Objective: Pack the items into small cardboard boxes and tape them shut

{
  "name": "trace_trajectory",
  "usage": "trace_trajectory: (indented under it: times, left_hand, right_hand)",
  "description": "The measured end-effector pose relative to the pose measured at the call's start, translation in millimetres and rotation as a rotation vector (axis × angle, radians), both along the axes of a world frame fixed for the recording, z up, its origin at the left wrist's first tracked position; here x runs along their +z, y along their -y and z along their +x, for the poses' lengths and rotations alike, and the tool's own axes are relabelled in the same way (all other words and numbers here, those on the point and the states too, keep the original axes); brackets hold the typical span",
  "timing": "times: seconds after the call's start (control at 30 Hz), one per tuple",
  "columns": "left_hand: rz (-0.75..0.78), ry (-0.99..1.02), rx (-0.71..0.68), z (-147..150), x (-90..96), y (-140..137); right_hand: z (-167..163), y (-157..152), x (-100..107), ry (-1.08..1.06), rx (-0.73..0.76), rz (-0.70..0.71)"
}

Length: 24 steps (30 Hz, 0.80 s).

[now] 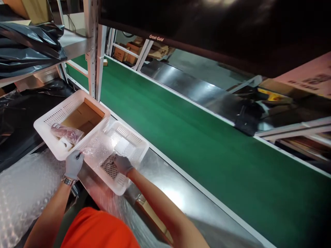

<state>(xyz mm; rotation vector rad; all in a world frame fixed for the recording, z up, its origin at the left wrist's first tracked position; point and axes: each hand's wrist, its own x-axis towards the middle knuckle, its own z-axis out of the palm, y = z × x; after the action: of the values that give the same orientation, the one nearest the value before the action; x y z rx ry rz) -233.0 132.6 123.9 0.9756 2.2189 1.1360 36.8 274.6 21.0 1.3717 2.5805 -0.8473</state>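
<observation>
A green conveyor belt (207, 144) runs along the steel worktop (165, 193)'s far edge. At its left end, two white baskets (121, 151) touch, bubble wrap (97, 150) draped over the nearer. The left hand (73, 163)'s grip pinches the wrap; the right hand (122, 164) presses flat inside the basket.

Laying bubble wrap in a basket

My left hand (73, 164) pinches the bubble wrap (99, 148) at the white basket (134, 151); my right hand (123, 164) presses inside it.

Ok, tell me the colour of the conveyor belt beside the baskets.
Green: the conveyor belt shows plainly in the head view.
</observation>
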Motion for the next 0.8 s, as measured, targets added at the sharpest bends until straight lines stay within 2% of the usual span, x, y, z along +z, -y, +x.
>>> trace_trajectory:
  times: [0.07, 0.2, 0.27, 0.37, 0.43, 0.53, 0.6, 0.7, 0.8]
  left_hand:
    - [0.030, 0.001, 0.004, 2, 3.8, -1]
    - [0.058, -0.016, -0.010, 10, 7.5, -5]
    - [0.051, -0.024, -0.024, 15, 7.5, -10]
    - [0.058, -0.031, -0.040, 23, 5.1, -18]
    - [0.062, -0.031, -0.054, 28, 2.7, -23]
    - [0.032, -0.045, -0.114, 39, 0.6, -33]
    - [-0.018, -0.087, -0.175, 51, 3.0, -42]
    - [-0.094, -0.150, -0.301, 81, 14.8, -55]
    - [-0.082, -0.197, -0.493, 122, 33.0, -64]
  right_hand:
    - [13, -3, 3, -0.045, -0.055, 0.013]
    - [25, -1, -2, -0.324, -0.356, -0.086]
    - [21, 2, -7, -0.358, -0.427, -0.151]
    - [15, 0, -7, -0.380, -0.479, -0.174]
    - [19, -4, 3, -0.422, -0.532, -0.169]
    - [47, 0, 34, -0.504, -0.628, -0.140]
    - [77, 18, 60, -0.606, -0.701, -0.089]
    - [114, 74, 94, -0.892, -0.810, 0.049]
    - [122, 134, 109, -1.024, -0.732, 0.133]
